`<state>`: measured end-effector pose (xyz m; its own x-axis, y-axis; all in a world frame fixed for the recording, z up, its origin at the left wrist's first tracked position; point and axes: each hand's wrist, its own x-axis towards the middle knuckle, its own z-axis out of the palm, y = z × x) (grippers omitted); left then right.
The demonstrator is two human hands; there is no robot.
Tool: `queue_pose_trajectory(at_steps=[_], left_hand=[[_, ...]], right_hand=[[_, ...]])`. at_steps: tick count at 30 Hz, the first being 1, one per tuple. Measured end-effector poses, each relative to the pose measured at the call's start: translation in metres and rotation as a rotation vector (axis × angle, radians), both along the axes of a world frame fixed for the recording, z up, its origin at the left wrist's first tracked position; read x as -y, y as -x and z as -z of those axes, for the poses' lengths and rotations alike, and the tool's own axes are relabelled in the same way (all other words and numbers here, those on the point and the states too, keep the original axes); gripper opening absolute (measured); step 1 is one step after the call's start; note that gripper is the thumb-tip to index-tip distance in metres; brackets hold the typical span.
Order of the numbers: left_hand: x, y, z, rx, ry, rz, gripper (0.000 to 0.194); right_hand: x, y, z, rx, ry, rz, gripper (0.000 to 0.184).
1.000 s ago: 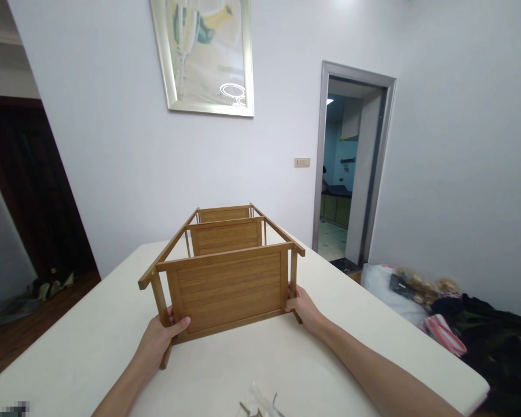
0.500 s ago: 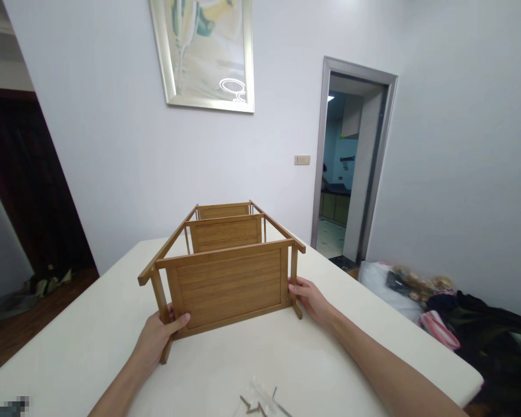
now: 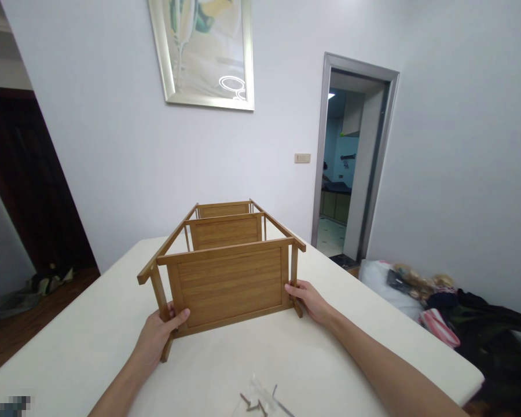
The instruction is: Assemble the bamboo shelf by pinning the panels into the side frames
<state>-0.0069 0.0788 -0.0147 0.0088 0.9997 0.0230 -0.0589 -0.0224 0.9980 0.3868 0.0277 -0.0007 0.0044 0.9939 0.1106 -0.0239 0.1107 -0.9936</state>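
A bamboo shelf rack (image 3: 228, 281) lies on its side on the white table (image 3: 91, 341), its three panels standing upright one behind the other. My left hand (image 3: 158, 336) is closed round the near left leg, thumb pressed on the front panel's lower corner. My right hand (image 3: 308, 301) grips the near right leg at its foot, fingers curled round it.
A clear plastic bag with small metal parts (image 3: 260, 402) lies at the table's near edge. A framed picture (image 3: 204, 52) hangs on the wall behind. An open doorway (image 3: 351, 168) is at the right, and a pile of clothes and bags (image 3: 451, 313) lies beyond the table's right edge.
The rack and both hands have shifted very slightly; my right hand's grip slid a little on the right leg. The view has tilted down a touch.
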Motion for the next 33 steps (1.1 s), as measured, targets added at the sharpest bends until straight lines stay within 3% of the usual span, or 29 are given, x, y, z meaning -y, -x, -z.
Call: queue_pose_trajectory(at_steps=[14,33], left_hand=[[-0.001,0.001,0.001,0.047,-0.001,0.031,0.053],[0.006,-0.002,-0.011,0.242,0.101,0.119,0.046]], right_hand=[[-0.002,-0.001,0.001,-0.071,-0.01,-0.041,0.043],[-0.001,0.0,-0.022,-0.174,-0.023,-0.112,0.037]])
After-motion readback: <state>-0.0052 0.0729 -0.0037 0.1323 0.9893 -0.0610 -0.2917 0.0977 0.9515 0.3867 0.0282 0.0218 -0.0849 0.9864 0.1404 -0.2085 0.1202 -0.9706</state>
